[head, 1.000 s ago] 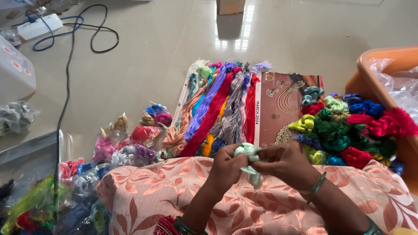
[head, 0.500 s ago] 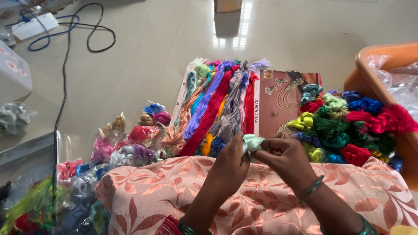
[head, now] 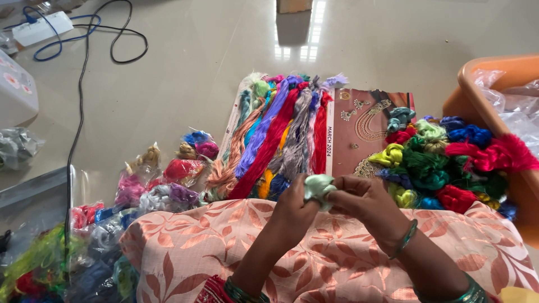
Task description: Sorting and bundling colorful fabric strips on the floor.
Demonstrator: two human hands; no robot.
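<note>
A small pale green bundle of silky thread is pinched between the left hand and the right hand, both closed on it above the leaf-patterned pink cloth over the lap. It appears to be mid-winding into a knot; a firm tuck seems called for. The bundle looks soft, crumpled and loosely folded
</note>
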